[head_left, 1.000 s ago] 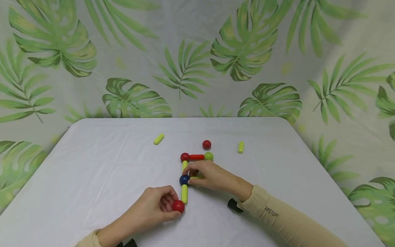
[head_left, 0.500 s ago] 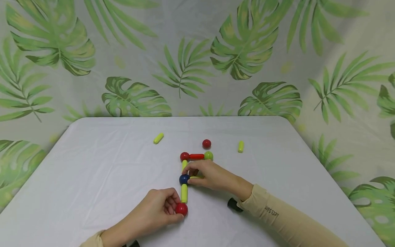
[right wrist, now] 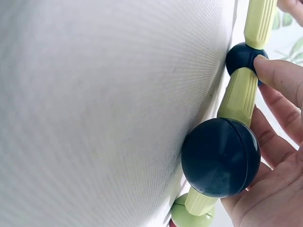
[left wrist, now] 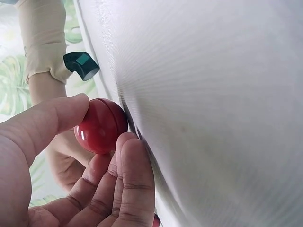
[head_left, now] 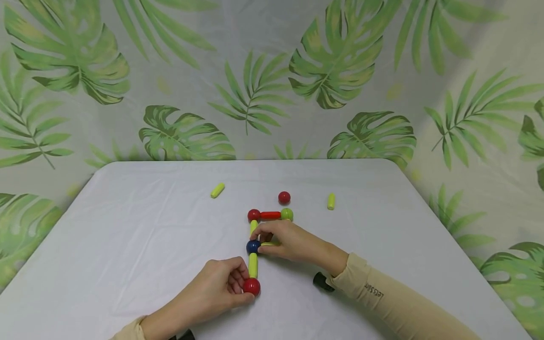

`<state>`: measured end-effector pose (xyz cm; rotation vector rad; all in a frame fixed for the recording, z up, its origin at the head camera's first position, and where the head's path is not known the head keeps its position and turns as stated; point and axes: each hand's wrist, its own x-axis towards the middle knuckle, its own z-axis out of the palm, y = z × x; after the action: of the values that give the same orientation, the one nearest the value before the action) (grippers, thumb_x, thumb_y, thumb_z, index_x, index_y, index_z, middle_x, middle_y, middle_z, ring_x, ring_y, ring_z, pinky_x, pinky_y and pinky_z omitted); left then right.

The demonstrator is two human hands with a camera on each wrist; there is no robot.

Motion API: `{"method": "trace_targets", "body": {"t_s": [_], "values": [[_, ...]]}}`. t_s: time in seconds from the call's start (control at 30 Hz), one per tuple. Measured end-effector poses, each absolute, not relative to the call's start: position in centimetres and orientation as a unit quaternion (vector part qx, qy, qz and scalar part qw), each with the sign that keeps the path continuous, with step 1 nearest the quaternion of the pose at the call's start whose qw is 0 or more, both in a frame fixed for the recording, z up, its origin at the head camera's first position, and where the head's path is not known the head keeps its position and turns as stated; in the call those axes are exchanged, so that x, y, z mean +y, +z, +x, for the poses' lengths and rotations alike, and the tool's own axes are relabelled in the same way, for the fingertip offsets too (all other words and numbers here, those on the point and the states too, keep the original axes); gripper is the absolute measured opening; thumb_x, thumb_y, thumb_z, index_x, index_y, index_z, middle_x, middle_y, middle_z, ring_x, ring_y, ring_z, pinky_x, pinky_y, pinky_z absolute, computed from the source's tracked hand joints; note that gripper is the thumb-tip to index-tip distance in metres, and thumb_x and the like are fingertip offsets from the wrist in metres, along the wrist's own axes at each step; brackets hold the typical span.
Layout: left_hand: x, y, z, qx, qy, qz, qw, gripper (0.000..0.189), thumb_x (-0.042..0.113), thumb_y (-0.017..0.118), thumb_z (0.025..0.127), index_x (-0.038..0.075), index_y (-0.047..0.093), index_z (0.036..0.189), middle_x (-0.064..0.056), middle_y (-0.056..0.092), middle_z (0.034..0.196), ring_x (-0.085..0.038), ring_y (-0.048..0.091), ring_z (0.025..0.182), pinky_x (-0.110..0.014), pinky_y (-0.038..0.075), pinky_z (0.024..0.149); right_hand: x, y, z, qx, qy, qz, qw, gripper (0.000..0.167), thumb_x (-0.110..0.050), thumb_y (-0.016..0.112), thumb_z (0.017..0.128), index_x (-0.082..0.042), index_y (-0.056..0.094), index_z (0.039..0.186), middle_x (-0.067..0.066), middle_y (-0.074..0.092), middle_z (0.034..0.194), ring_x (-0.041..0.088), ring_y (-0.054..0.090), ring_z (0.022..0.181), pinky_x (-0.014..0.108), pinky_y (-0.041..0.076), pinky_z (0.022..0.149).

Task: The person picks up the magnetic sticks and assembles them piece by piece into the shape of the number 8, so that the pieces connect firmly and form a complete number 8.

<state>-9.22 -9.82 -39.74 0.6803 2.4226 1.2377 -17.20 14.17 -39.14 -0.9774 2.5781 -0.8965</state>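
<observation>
My left hand (head_left: 218, 288) holds a red ball (head_left: 251, 286) between thumb and fingers, at the near end of a yellow rod (head_left: 253, 266). Ball and rod end look in contact, though I cannot tell if they are joined. The red ball (left wrist: 101, 125) fills my grip in the left wrist view. My right hand (head_left: 286, 242) pinches a blue ball (head_left: 253, 247) at the rod's far end. From it a second yellow rod (right wrist: 238, 94) runs to another blue ball (right wrist: 221, 157), hidden under my hand in the head view. More yellow rod leads on to a green ball (right wrist: 191, 211).
Beyond my hands, a red ball (head_left: 253, 215), red rod (head_left: 270, 215) and green ball (head_left: 286, 214) continue the figure. A loose red ball (head_left: 284, 197) and two loose yellow rods, left rod (head_left: 217, 190) and right rod (head_left: 331, 201), lie farther back on the white table (head_left: 148, 226).
My left hand has brought its red ball rightward, from beside the yellow rod's near end to right below it. The right hand keeps its place on the blue ball.
</observation>
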Motion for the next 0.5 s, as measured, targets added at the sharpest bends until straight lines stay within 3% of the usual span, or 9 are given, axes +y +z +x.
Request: {"method": "trace_targets", "body": {"t_s": [0.5], "values": [[-9.88, -39.55, -9.17, 0.852, 0.423, 0.258, 0.171, 0.031, 0.019, 0.091, 0.086, 0.016, 0.066, 0.103, 0.009, 0.067, 0.083, -0.004, 0.061, 0.072, -0.019, 0.055, 0.067, 14.04, -39.08, -17.18, 0.884, -0.307, -0.330, 0.123, 0.027, -0.021, 0.080, 0.099, -0.017, 0.073, 0.124, -0.006, 0.075, 0.111, 0.007, 0.067, 0.100, 0.029, 0.059, 0.096]]}}
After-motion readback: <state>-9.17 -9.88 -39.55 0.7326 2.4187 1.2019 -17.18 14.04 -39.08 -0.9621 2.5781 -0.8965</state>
